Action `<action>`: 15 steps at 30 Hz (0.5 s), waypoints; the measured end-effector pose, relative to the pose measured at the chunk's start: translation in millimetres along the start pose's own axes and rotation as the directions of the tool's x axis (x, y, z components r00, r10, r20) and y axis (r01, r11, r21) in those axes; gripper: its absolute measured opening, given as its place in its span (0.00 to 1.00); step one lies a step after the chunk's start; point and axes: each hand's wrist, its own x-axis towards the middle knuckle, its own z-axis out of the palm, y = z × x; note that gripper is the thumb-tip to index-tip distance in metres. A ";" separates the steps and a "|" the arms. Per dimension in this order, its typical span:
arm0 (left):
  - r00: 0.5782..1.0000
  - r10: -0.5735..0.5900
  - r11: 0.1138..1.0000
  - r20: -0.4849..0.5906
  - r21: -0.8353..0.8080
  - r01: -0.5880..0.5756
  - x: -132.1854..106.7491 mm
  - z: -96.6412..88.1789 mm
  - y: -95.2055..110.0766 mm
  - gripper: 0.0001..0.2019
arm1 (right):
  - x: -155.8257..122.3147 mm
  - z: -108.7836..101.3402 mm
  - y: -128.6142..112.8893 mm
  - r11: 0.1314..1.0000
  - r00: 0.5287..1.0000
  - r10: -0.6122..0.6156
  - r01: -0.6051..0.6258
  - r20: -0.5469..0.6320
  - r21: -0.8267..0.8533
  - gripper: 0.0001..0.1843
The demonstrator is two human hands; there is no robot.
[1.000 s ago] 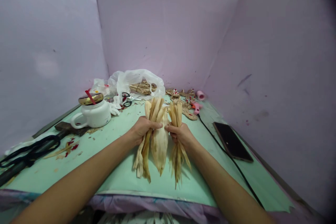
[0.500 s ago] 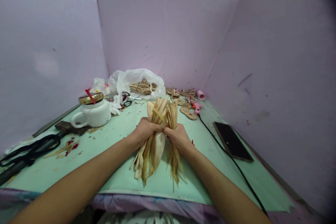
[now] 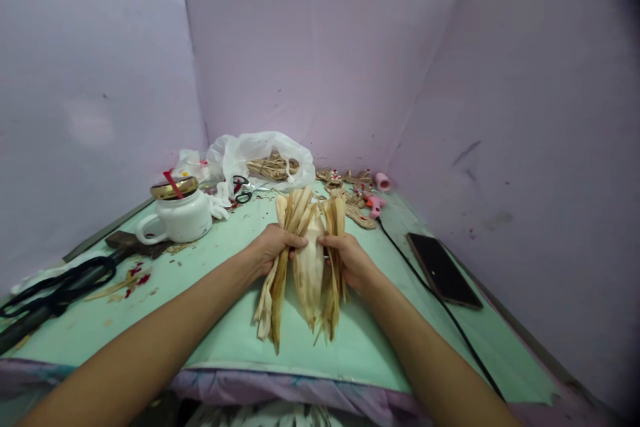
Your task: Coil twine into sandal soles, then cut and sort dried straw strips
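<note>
Dry, straw-coloured corn husks (image 3: 309, 273) hang in a loose upright bunch between my hands, over the near middle of the table. My left hand (image 3: 273, 248) is closed around the left part, thumb pressed on a wide pale husk in the centre. Opposite it, my right hand (image 3: 349, 256) grips the narrower right part, its thumb reaching the same wide husk's right edge. Strips stick out above and below both fists. Fingers behind the husks are mostly hidden.
On the left stand a white mug (image 3: 185, 217) with a gold lid and a hammer (image 3: 135, 243). Scissors (image 3: 243, 190) and a plastic bag (image 3: 265, 147) of husks lie behind. To the right are a pink glue gun (image 3: 375, 203), its black cord, and a phone (image 3: 444, 270).
My hands have moved apart a little, and the wide pale husk now shows spread between them. The right part of the bunch has shifted slightly right.
</note>
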 end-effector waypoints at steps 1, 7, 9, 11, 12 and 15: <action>1.000 -0.007 1.000 -0.008 -0.006 0.007 1.1 -0.9 0.3 0.05 | 0.0 -0.9 -2.1 0.997 0.999 0.042 -0.043 0.014 0.058 0.03; 0.999 -0.003 1.000 -0.052 -0.010 0.002 1.3 -0.2 4.2 0.04 | 3.1 -14.7 -18.6 0.980 0.998 0.063 -0.067 0.026 0.187 0.02; 0.998 -0.009 1.000 -0.061 -0.006 0.009 0.8 0.0 5.7 0.04 | 4.1 -24.7 -27.2 0.970 0.999 0.041 -0.045 0.022 0.239 0.02; 0.997 -0.015 1.000 -0.075 -0.006 0.014 1.0 -0.5 6.9 0.05 | 4.2 -37.2 -37.1 0.957 1.000 0.013 -0.016 0.013 0.291 0.03; 0.996 -0.018 1.000 -0.085 -0.007 0.017 1.3 -1.2 7.6 0.05 | 3.7 -44.2 -42.1 0.948 1.000 -0.008 0.005 0.009 0.320 0.04; 0.994 -0.034 0.999 -0.109 -0.011 0.033 2.7 -3.9 9.6 0.06 | -0.3 -66.0 -56.2 0.907 0.991 -0.137 0.126 -0.001 0.401 0.06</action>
